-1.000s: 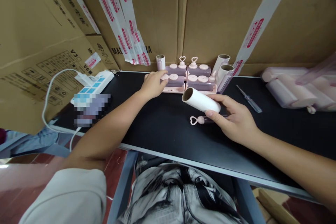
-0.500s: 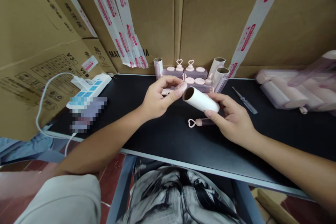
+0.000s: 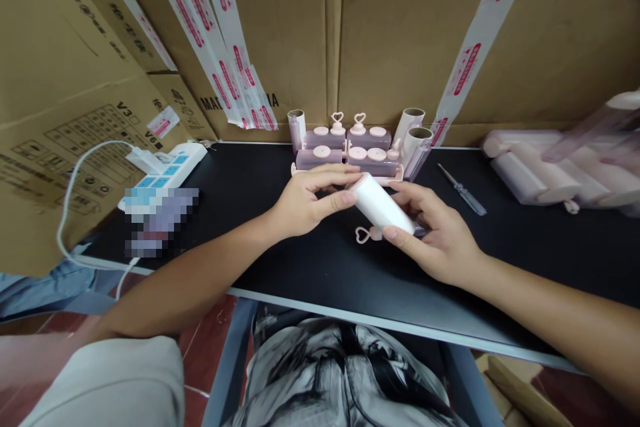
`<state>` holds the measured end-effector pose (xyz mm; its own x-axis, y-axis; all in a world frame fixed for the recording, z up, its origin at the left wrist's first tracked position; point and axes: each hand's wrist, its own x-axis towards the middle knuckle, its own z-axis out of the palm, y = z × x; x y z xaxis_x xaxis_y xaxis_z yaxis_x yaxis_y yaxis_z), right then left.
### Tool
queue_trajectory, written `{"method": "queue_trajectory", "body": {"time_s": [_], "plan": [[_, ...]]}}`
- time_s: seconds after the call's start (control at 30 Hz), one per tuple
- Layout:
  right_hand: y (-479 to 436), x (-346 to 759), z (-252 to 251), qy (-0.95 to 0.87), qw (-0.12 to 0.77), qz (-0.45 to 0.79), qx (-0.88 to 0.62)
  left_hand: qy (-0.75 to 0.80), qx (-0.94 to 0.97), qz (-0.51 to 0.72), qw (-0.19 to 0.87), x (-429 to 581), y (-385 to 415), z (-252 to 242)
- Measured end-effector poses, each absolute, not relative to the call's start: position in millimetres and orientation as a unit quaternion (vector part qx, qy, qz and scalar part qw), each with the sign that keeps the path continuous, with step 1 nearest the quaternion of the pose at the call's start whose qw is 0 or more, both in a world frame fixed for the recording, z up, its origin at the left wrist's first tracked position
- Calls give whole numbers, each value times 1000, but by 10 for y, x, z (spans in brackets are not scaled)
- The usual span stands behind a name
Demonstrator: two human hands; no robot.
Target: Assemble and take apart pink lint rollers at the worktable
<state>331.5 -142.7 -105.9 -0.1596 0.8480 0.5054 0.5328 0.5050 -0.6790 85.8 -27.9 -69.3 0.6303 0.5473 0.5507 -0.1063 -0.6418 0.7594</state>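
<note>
So the tube (image 3: 383, 205) is plain white, a smooth straight cylinder, held up at a slant, upper left to lower right in view. There's a pale pink cap (image 3: 359, 181) at its upper left end, partly behind fingers, so can't tell if it's fully seated. Lower end's partly covered too.

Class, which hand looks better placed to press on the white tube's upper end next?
Left, probably: the left hand sits at that end of the white tube, while the right hand holds the lower part.
</note>
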Motion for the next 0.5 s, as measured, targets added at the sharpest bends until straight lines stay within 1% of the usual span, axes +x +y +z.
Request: {"method": "queue_trajectory", "body": {"time_s": [0.1,0.17,0.27,0.33,0.4,0.47,0.5], "plan": [[-1483,3288,-1086,-750,452,210,-434,114,851,338,386,861,-344,-667],[-1517,3272,-1099,-763,447,212,-417,98,872,299,376,859,-398,-641],[-1549,3257,-1090,-769,442,219,-407,77,897,287,328,850,-413,-621],[-1557,3249,-1070,-755,453,248,-405,99,911,304,260,844,-336,-630],[-1557,3242,-1051,-739,466,271,-404,180,921,305,162,839,-190,-656],[-1554,3235,-1041,-730,473,280,-406,291,918,262,60,834,-10,-686],[-1553,3232,-1040,-728,473,283,-407,336,914,227,25,831,78,-699]]}}
